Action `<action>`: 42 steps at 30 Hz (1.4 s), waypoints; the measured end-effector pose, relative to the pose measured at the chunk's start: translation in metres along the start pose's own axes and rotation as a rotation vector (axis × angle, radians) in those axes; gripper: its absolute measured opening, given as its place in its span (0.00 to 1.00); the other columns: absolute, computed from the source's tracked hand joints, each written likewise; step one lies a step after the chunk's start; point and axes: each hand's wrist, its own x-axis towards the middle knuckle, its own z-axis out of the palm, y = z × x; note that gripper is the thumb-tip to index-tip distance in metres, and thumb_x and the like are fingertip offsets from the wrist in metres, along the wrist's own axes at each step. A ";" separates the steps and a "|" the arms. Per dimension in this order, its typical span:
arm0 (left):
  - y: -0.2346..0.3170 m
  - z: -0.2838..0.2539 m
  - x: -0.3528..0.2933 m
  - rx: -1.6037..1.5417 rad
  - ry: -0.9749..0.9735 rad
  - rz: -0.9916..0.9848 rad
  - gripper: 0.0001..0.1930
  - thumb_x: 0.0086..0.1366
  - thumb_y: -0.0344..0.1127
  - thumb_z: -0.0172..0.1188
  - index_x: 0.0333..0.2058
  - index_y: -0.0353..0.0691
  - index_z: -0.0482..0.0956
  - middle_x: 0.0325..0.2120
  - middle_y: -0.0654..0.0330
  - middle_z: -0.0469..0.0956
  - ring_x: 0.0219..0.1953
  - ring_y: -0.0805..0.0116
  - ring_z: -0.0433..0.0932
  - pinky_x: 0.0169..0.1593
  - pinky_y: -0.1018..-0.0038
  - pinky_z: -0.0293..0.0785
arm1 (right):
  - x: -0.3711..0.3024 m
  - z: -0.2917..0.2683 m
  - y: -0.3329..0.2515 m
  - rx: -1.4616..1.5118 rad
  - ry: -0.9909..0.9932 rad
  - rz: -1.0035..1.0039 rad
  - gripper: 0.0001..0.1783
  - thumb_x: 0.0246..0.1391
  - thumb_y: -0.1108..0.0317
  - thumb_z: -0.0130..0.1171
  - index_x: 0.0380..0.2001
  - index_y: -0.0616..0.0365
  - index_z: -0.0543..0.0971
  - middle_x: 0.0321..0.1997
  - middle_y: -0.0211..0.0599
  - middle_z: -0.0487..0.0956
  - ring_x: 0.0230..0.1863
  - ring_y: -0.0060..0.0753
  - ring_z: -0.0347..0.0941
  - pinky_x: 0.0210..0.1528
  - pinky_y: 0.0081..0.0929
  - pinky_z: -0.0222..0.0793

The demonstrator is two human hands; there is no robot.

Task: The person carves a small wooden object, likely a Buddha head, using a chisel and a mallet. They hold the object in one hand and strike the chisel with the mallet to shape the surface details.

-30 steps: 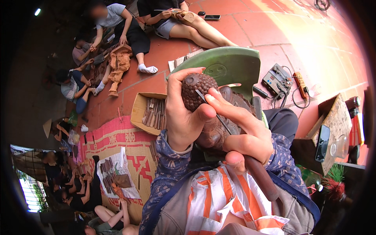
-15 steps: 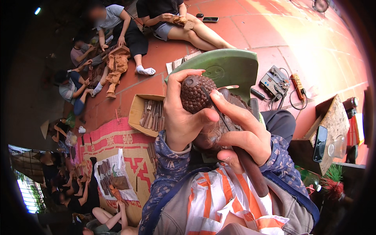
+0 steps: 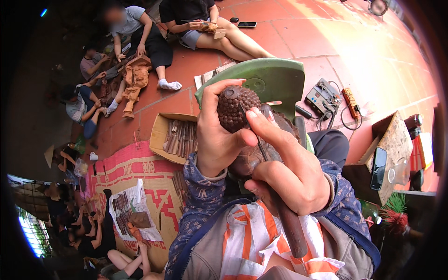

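Note:
A dark brown wood carving (image 3: 235,103), its rounded top covered in small bead-like knobs, sits before me with its lower body partly hidden by my hands. My left hand (image 3: 213,148) is curled around its left side, fingers over the top and thumb in front. In my right hand (image 3: 298,175) is a carving chisel (image 3: 290,226) with a thin dark shaft and a long wooden handle slanting down toward my lap. Its tip meets the knobbed surface, near my right fingertips. A striped orange and white cloth (image 3: 247,228) covers my lap.
Beyond the carving stands a green plastic chair (image 3: 280,74). A cardboard box of chisels (image 3: 163,128) lies to the left, beside a patterned mat (image 3: 156,175). On the right are a control box (image 3: 322,98), a power strip (image 3: 351,102) and a wooden box with a phone (image 3: 379,168). Several people sit at left and back.
The chisel handle has swung down and slightly left, with my right hand lowering and its fingers curling more. The left hand keeps its hold on the carving. The whole view has shifted slightly.

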 end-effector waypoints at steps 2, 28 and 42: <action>-0.001 -0.001 0.000 0.049 0.008 0.037 0.49 0.41 0.66 0.68 0.53 0.34 0.64 0.37 0.61 0.73 0.39 0.74 0.74 0.44 0.77 0.72 | 0.007 -0.006 -0.003 0.001 -0.007 -0.004 0.15 0.47 0.67 0.66 0.24 0.67 0.73 0.54 0.80 0.65 0.57 0.72 0.66 0.60 0.52 0.61; 0.002 0.000 0.003 0.318 0.004 0.099 0.32 0.45 0.30 0.75 0.48 0.38 0.67 0.44 0.58 0.73 0.43 0.72 0.74 0.50 0.75 0.70 | 0.034 -0.039 0.098 1.189 -0.131 0.126 0.21 0.59 0.56 0.53 0.18 0.58 0.67 0.49 0.63 0.75 0.58 0.57 0.68 0.63 0.53 0.59; -0.001 0.001 0.003 0.277 0.029 0.098 0.32 0.46 0.33 0.76 0.48 0.37 0.69 0.41 0.57 0.74 0.43 0.68 0.77 0.47 0.73 0.73 | 0.055 -0.060 0.092 0.974 -0.293 0.111 0.22 0.60 0.55 0.52 0.18 0.57 0.64 0.46 0.76 0.72 0.57 0.69 0.68 0.60 0.59 0.62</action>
